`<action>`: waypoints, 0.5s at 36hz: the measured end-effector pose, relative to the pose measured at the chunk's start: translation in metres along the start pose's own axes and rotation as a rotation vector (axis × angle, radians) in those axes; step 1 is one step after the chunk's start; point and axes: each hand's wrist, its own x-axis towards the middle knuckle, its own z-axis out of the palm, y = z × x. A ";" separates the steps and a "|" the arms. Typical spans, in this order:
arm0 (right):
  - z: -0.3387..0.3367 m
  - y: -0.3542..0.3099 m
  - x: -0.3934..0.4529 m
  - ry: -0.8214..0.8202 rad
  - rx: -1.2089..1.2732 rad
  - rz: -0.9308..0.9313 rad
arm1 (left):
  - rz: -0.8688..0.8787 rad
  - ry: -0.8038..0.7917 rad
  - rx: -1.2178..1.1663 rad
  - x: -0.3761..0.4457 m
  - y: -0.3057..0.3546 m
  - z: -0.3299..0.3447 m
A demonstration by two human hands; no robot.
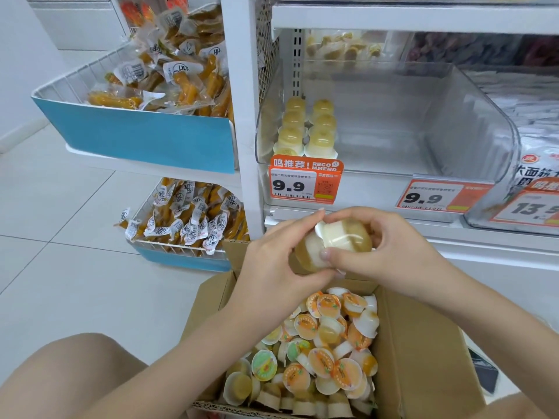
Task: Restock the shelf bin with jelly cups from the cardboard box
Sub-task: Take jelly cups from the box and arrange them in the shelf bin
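Both hands hold yellow-and-white jelly cups above the open cardboard box (423, 343), just below the shelf edge. My left hand (272, 264) grips one jelly cup (305, 252) from the left. My right hand (378, 246) grips the adjoining jelly cup (351, 237), thumb on its white band. The two cups touch each other. The box is full of several loose jelly cups (326, 349) with orange and green lids. The clear shelf bin (484, 122) holds two short rows of stacked jelly cups (305, 128) at its left side; the rest of its floor is bare.
Orange price tags reading 9.9 (305, 184) hang on the bin's front. Wire baskets (136, 128) of wrapped orange snacks stand on a rack at the left. A bin with white bags (538, 164) sits at the right. My bare knee (60, 379) is at lower left on the tiled floor.
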 end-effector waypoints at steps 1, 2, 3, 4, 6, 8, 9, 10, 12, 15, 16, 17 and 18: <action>0.000 0.001 0.001 0.005 0.015 0.007 | -0.002 -0.010 0.002 0.000 -0.001 0.001; 0.001 0.001 0.001 0.011 0.035 0.014 | -0.001 -0.021 0.008 0.000 -0.001 0.001; 0.002 0.001 0.002 0.016 0.053 0.024 | 0.003 -0.028 0.018 0.000 -0.001 0.002; 0.003 0.002 0.003 0.017 0.069 0.032 | 0.007 -0.029 0.030 0.000 -0.001 0.003; 0.005 0.002 0.003 0.001 0.102 0.035 | 0.004 -0.021 0.052 0.003 -0.001 0.004; 0.003 0.001 0.003 -0.042 0.136 0.022 | -0.002 -0.010 0.076 0.005 -0.001 0.004; 0.001 0.001 0.004 -0.075 0.151 0.016 | 0.005 -0.001 0.089 0.006 -0.001 0.003; -0.001 0.000 0.003 -0.107 0.168 0.014 | 0.019 0.011 0.103 0.006 -0.002 0.003; -0.002 0.000 0.003 -0.131 0.185 0.003 | 0.050 0.030 0.127 0.006 -0.003 0.002; 0.000 0.001 0.002 -0.074 0.130 -0.065 | 0.096 0.021 0.134 0.006 -0.001 0.001; -0.001 0.000 0.002 -0.050 0.107 -0.084 | 0.093 -0.004 0.115 0.006 0.001 -0.001; -0.004 -0.002 0.003 -0.024 0.088 -0.099 | 0.078 -0.037 0.089 0.008 0.003 -0.003; -0.009 -0.004 0.004 0.007 0.071 -0.109 | 0.059 -0.065 0.071 0.010 0.004 -0.006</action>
